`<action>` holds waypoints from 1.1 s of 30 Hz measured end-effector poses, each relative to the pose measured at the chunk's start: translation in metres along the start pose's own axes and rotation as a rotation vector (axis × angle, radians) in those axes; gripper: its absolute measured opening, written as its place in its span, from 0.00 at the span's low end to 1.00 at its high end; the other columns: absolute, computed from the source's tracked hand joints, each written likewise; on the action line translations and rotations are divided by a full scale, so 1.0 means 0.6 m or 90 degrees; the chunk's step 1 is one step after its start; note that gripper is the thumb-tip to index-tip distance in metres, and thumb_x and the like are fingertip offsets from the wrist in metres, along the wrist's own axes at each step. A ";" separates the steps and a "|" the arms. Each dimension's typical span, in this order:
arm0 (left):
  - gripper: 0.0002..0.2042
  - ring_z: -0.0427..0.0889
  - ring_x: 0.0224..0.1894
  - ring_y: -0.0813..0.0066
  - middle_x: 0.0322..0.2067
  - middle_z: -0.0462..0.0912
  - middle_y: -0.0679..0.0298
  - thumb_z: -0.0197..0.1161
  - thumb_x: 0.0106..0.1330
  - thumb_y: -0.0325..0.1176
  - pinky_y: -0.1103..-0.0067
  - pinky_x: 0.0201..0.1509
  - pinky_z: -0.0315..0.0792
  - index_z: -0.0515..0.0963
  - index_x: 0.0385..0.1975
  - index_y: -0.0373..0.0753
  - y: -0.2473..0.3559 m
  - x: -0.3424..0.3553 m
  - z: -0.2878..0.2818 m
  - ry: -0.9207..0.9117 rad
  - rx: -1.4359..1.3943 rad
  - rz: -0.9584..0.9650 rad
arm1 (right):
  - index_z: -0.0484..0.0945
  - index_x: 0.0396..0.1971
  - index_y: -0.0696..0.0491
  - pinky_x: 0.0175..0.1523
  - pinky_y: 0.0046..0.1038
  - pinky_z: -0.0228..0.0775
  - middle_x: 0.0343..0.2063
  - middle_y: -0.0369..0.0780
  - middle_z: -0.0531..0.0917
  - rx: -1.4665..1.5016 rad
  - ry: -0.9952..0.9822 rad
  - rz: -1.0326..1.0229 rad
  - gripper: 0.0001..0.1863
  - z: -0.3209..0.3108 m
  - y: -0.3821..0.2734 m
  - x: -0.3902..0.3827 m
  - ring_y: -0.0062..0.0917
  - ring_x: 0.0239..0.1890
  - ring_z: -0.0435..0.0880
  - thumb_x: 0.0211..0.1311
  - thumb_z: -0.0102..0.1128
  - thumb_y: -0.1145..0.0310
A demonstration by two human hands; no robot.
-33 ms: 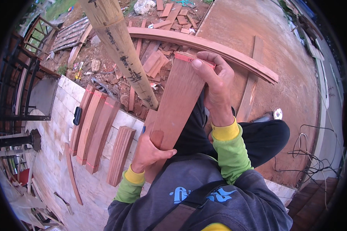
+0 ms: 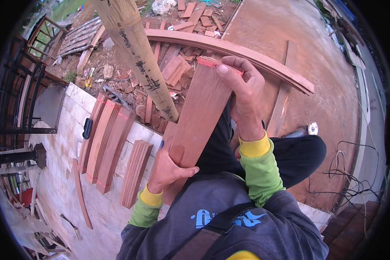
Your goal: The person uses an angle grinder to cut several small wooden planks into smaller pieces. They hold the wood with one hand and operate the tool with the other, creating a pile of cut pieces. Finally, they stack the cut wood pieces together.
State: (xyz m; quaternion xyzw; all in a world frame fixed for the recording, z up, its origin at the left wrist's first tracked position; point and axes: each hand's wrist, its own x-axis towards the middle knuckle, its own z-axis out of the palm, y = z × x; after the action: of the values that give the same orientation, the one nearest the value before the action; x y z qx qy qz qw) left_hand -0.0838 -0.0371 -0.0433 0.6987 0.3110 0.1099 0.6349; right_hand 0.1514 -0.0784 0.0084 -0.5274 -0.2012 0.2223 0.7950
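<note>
A bundle of reddish-brown wooden boards [image 2: 202,106] lies slanted over my lap, with a red band [image 2: 208,63] around its far end. My right hand [image 2: 247,89] is closed on that banded end, thumb on the top face and fingers over the far edge. Around the near end wraps my left hand [image 2: 171,171], its thumb lying across the lower edge. Another wooden board [image 2: 170,130] shows partly beneath the bundle, on its left side. Something small and blue peeks out beside my left hand, too covered to make out.
On the pale tiles at left lie several banded board bundles [image 2: 116,149], a shorter board stack [image 2: 136,173], a thin strip [image 2: 82,195] and a black case [image 2: 87,128]. A bamboo pole [image 2: 145,71] rises ahead. Long planks [image 2: 242,55] cross behind. An angle grinder [image 2: 305,130] and cables [image 2: 346,173] lie right.
</note>
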 end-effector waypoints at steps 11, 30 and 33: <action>0.46 0.76 0.52 0.65 0.50 0.77 0.53 0.79 0.32 0.36 0.75 0.60 0.66 0.68 0.58 0.28 -0.008 -0.054 -0.021 0.034 0.094 -0.055 | 0.73 0.47 0.64 0.49 0.36 0.79 0.41 0.49 0.82 0.127 -0.062 -0.012 0.22 -0.045 -0.019 0.083 0.36 0.44 0.84 0.59 0.66 0.65; 0.40 0.80 0.46 0.72 0.45 0.80 0.59 0.72 0.33 0.23 0.77 0.53 0.73 0.70 0.56 0.34 0.049 -0.222 -0.252 0.533 0.285 -0.007 | 0.64 0.58 0.65 0.54 0.36 0.72 0.45 0.55 0.79 -0.523 -0.939 0.146 0.44 0.166 0.229 -0.259 0.43 0.48 0.80 0.43 0.76 0.62; 0.39 0.80 0.44 0.73 0.43 0.81 0.59 0.73 0.33 0.25 0.78 0.51 0.73 0.71 0.55 0.34 0.035 -0.225 -0.251 0.523 0.222 0.007 | 0.53 0.66 0.64 0.59 0.38 0.68 0.47 0.61 0.76 -0.348 -1.149 0.099 0.53 0.170 0.246 -0.365 0.51 0.52 0.78 0.44 0.76 0.62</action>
State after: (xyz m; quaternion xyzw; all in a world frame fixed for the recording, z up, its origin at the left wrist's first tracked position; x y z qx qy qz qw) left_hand -0.2659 0.0090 0.0348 0.6950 0.5479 0.3278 0.3308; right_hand -0.1055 -0.0751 -0.1105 -0.3360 -0.7497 0.5439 0.1710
